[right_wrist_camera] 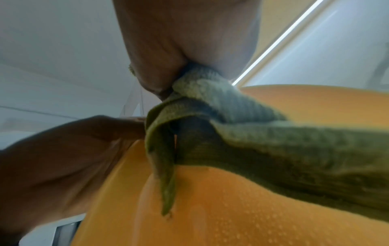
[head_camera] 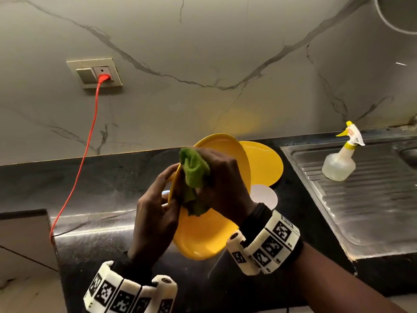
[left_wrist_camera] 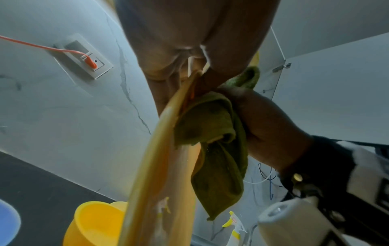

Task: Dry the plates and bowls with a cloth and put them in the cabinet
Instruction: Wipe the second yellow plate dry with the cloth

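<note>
A yellow plate [head_camera: 203, 236] is held tilted on edge above the black counter. My left hand [head_camera: 153, 213] grips its left rim, fingers behind, thumb in front. My right hand [head_camera: 223, 184] holds a bunched green cloth [head_camera: 195, 175] and presses it on the plate's face near the upper rim. Water drops bead on the yellow plate [right_wrist_camera: 231, 208] below the green cloth [right_wrist_camera: 263, 141]. A second yellow plate [head_camera: 264, 163] lies flat on the counter behind. A yellow bowl [left_wrist_camera: 94, 223] stands on the counter below the held plate [left_wrist_camera: 160, 166].
A white round dish [head_camera: 265, 197] lies under my right wrist. A spray bottle [head_camera: 340, 159] stands on the steel sink drainboard [head_camera: 361, 199] at the right. An orange cable [head_camera: 85, 154] runs from the wall socket [head_camera: 94, 73] over the counter edge. A blue dish [left_wrist_camera: 8, 221] sits at the far left.
</note>
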`<state>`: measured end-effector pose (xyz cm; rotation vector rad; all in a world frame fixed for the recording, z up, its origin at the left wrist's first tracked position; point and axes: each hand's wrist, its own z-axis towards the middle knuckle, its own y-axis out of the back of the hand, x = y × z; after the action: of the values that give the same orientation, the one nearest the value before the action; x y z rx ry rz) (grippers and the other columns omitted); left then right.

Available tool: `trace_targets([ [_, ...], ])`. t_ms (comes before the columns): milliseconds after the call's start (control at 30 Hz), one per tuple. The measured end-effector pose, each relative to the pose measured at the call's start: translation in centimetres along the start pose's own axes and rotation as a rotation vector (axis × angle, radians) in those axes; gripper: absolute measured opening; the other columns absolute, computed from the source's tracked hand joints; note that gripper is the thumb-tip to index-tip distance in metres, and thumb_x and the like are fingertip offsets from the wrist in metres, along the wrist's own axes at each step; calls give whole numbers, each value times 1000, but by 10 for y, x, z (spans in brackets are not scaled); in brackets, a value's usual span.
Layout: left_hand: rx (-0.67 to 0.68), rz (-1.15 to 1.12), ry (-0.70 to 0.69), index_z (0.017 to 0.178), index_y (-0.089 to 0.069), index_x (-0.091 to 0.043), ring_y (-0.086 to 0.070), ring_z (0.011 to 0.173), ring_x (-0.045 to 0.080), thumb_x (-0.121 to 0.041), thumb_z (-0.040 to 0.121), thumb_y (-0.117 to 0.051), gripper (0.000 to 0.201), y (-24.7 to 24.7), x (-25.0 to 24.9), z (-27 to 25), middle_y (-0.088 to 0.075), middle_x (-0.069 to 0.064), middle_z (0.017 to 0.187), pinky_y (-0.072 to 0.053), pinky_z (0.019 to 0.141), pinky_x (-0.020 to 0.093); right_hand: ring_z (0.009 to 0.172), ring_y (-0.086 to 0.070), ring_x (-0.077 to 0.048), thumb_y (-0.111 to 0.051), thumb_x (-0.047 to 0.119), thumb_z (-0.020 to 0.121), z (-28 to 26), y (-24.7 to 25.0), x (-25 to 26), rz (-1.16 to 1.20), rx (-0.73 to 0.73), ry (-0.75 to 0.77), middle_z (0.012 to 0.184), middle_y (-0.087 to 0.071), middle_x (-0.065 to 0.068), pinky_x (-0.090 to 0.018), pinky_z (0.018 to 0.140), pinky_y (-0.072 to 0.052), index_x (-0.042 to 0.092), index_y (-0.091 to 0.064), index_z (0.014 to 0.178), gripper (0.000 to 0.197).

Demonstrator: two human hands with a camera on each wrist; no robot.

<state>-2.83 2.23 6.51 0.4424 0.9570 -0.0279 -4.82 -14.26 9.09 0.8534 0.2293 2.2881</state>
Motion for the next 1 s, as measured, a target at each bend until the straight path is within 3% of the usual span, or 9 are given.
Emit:
trace_targets([
  [133, -1, 64, -21, 122, -57, -26, -67, 94, 13, -40, 87, -53, 38, 0, 4, 4, -67, -5, 106, -56, 75, 32, 98, -67, -22, -79, 15, 78, -10, -7, 9, 1, 150, 46, 110, -69, -15, -21, 83, -52, 1, -63, 123, 49],
  [267, -23, 53, 9, 124, -52, -44, -60, 106, -10, -31, 91, -49, 35, 0, 1, 3, -61, -25, 116, -49, 85, 10, 91, -66, -11, -71, 10, 82, -5, -7, 6, 41, -1, -9, 102, -71, -9, -14, 79, -52, 1, -63, 119, 38],
  [367, -26, -19, 48, 130, -53, -42, -60, 106, -12, -26, 92, -49, 41, 0, -5, 0, -64, -33, 116, -49, 80, 6, 74, -58, 4, -71, 13, 86, 7, 3, -11, 13, -221, -238, 85, -68, 3, 0, 64, -41, 4, -64, 108, 25],
  [500, -46, 10, -9, 140, -52, -43, -67, 98, -4, -36, 95, -52, 45, -1, -12, -5, -63, -33, 121, -57, 74, 16, 68, -53, -1, -72, 22, 89, 9, 15, -35, -55, -320, -565, 70, -59, 13, -18, 59, -40, 11, -66, 93, 13],
  [600, -70, -3, 12, 132, -56, -45, -72, 87, 10, -47, 89, -56, 43, -3, -13, -3, -70, -12, 118, -61, 66, 30, 71, -58, -5, -67, 10, 88, 0, 10, -20, -3, -262, -326, 80, -69, 0, -16, 61, -46, 8, -70, 107, 20],
  [667, -85, -27, 9, 126, -60, -47, -72, 89, 7, -47, 88, -58, 38, -3, -15, -1, -71, -15, 115, -59, 64, 25, 84, -63, -2, -61, 11, 86, -10, -1, -5, 55, -153, -156, 96, -73, -6, -8, 75, -48, 3, -66, 118, 33],
  [767, -75, -79, 5, 121, -61, -45, -70, 90, -2, -36, 93, -60, 29, -1, -20, 0, -69, -27, 107, -54, 64, 12, 95, -67, -13, -67, 16, 85, -14, -11, 4, 28, -69, -63, 105, -72, -10, -17, 83, -53, 1, -65, 121, 40],
  [900, -90, -124, 19, 119, -61, -31, -69, 91, -1, -22, 93, -58, 27, 5, -15, -4, -69, -27, 106, -54, 64, 12, 60, -48, -2, -70, 1, 79, 2, 4, -18, -58, -219, -145, 67, -65, -3, -2, 59, -37, 3, -70, 84, 6],
  [1000, -106, -118, -19, 119, -60, -32, -70, 88, 4, -33, 91, -58, 27, 7, -17, -7, -69, -21, 110, -54, 62, 14, 55, -50, -20, -74, 8, 81, 6, 17, -44, -113, -248, -410, 54, -58, -5, -33, 49, -38, 6, -60, 62, 24],
])
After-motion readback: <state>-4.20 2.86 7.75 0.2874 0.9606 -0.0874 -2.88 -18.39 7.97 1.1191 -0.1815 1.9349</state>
